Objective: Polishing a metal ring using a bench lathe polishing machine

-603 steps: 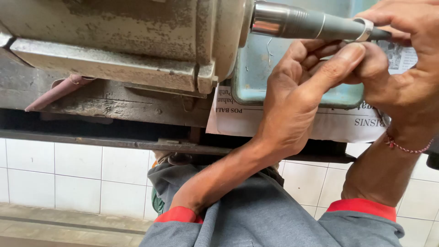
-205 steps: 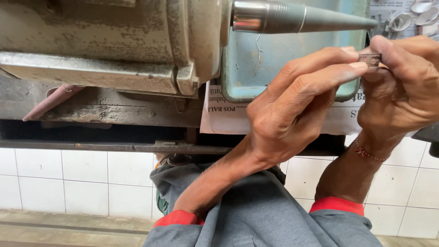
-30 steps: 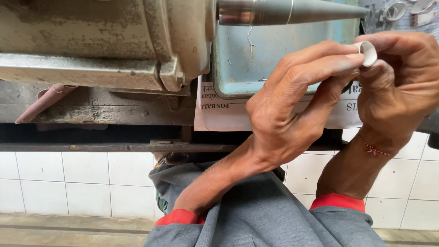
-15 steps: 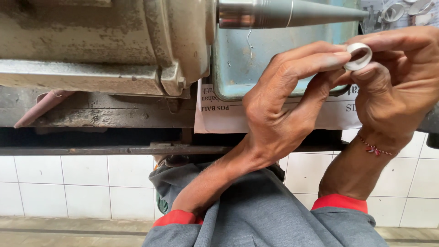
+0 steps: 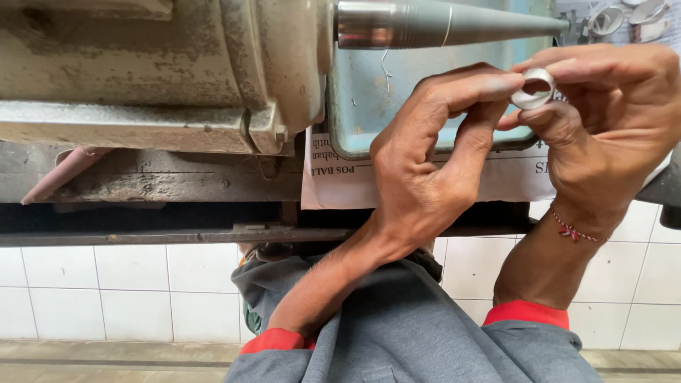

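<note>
A small silver metal ring [image 5: 533, 88] is pinched between the fingertips of both my hands, just below the tip of a tapered steel spindle [image 5: 454, 23] that sticks out to the right from a worn grey motor housing [image 5: 163, 71]. My left hand [image 5: 433, 163] touches the ring with its index finger from the left. My right hand [image 5: 610, 128] grips it with thumb and index finger; a thin red thread bracelet sits on that wrist. The ring's opening faces the camera.
A teal metal tray [image 5: 369, 92] stands behind the spindle, with a printed paper sheet [image 5: 340, 174] under it. More silver rings [image 5: 617, 15] lie at the top right. A dark bench edge [image 5: 142, 227] runs across; white wall tiles [image 5: 106, 298] show below.
Both hands have turned the ring so its opening now faces me, and lowered it slightly below the spindle tip. The view has shifted a little to the left.
</note>
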